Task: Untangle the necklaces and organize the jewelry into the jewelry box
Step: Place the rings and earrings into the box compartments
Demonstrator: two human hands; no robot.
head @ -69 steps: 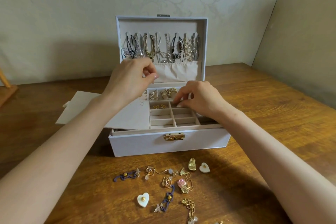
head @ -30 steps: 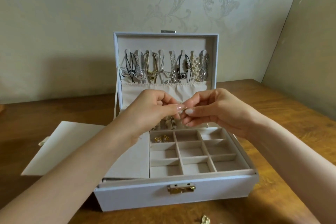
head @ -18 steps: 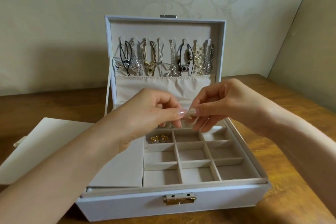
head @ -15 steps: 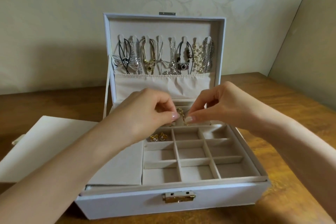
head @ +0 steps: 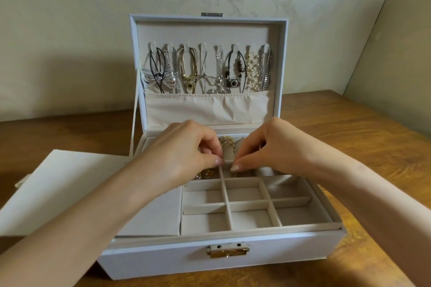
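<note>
The white jewelry box [head: 163, 261] stands open on the wooden table. Several necklaces [head: 210, 70] hang on hooks inside its upright lid. Gold rings [head: 225, 142] sit in the ring slots at the back of the tray, and a pair of gold earrings [head: 205, 173] lies in the back left compartment. My left hand [head: 184, 156] and my right hand [head: 270, 147] meet over the back middle compartment, fingers curled. My right hand pinches a small gold piece [head: 234, 169] at its fingertips. My left hand pinches beside it; what it holds is too small to make out.
The divided tray [head: 247, 205] has several bare compartments toward the front. A flat beige panel [head: 58, 184] lies on the table left of the box. A gold clasp [head: 228, 250] sits on the box front. Walls close in behind and at the right.
Both hands have come down from mid-air in front of the lid pocket to the back of the tray, still pinching the small piece. The view has moved closer to the box.
</note>
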